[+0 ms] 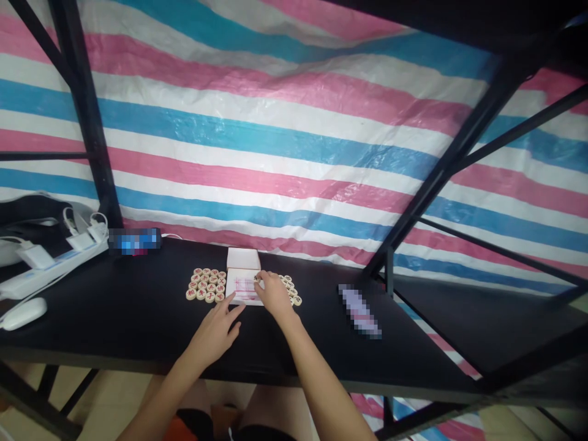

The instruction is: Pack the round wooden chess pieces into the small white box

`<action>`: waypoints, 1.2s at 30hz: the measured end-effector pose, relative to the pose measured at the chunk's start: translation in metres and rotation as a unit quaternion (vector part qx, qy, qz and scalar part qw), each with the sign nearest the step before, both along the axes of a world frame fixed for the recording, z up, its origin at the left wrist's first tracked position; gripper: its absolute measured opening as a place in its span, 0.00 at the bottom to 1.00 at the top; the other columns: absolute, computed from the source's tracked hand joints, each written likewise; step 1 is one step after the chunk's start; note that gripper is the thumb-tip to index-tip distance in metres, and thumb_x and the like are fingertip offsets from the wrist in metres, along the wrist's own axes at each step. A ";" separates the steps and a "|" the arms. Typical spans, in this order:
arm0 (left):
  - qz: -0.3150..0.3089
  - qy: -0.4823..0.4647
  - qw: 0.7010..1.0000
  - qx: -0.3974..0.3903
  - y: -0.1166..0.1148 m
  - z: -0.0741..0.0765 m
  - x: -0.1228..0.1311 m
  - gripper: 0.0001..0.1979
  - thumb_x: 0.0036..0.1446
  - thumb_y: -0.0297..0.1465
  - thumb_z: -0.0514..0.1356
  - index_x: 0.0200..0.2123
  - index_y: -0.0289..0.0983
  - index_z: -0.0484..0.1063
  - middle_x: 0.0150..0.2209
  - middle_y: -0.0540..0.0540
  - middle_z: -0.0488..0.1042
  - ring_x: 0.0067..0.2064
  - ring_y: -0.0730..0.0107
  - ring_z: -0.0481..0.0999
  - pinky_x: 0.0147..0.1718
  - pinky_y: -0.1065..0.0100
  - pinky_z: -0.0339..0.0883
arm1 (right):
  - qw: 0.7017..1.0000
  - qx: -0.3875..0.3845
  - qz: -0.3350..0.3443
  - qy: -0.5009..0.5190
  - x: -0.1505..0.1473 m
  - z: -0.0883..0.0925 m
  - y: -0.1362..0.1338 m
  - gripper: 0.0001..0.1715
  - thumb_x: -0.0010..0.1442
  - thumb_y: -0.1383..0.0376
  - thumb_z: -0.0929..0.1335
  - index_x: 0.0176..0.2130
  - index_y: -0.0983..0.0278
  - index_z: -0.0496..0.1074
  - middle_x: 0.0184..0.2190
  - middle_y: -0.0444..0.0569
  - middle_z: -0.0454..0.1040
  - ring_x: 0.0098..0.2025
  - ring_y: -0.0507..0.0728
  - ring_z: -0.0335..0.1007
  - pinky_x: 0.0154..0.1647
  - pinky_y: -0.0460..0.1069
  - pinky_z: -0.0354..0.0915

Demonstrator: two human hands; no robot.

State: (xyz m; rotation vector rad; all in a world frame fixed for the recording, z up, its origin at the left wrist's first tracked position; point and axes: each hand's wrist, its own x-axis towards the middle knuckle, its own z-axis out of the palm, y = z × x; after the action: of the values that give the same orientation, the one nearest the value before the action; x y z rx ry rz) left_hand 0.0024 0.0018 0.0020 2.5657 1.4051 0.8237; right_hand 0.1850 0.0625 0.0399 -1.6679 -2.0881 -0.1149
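Note:
A small white box (243, 260) with its lid folded back lies on the black table, with pink lines showing on its inner surface. To its left sit round Chinese chess pieces (206, 284) with red characters, set in rows. More pieces with dark characters (296, 301) lie to its right, partly covered by my right hand (274, 295). The thumb and fingers of that hand are pinched on a Chinese chess piece (256, 278) over the box. My left hand (217, 332) is open, fingers spread, its fingertips by the box's front left corner.
A white power strip (55, 264) with plugged-in chargers and a white mouse-shaped object (26, 313) are on the left. Blurred-out items stand at the back left (135, 241) and lie on the right (359, 311). Black metal posts (85, 110) and a striped sheet (257, 135) enclose the table.

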 end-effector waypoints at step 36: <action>-0.001 -0.045 0.999 0.011 -0.004 0.003 -0.002 0.14 0.58 0.26 0.53 0.44 0.40 0.74 0.49 0.42 0.69 0.45 0.62 0.73 0.48 0.59 0.68 | 0.995 -0.031 0.041 -0.082 0.043 -0.014 -0.011 0.10 0.57 0.69 0.65 0.38 0.63 0.75 0.37 0.54 0.75 0.45 0.61 0.66 0.50 0.53 0.58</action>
State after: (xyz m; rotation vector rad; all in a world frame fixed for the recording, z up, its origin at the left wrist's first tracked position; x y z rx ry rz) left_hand 0.0002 -0.0018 0.0051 2.5098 1.3750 0.9471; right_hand 0.2281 0.0517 0.0260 -1.6550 -2.2999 -0.1664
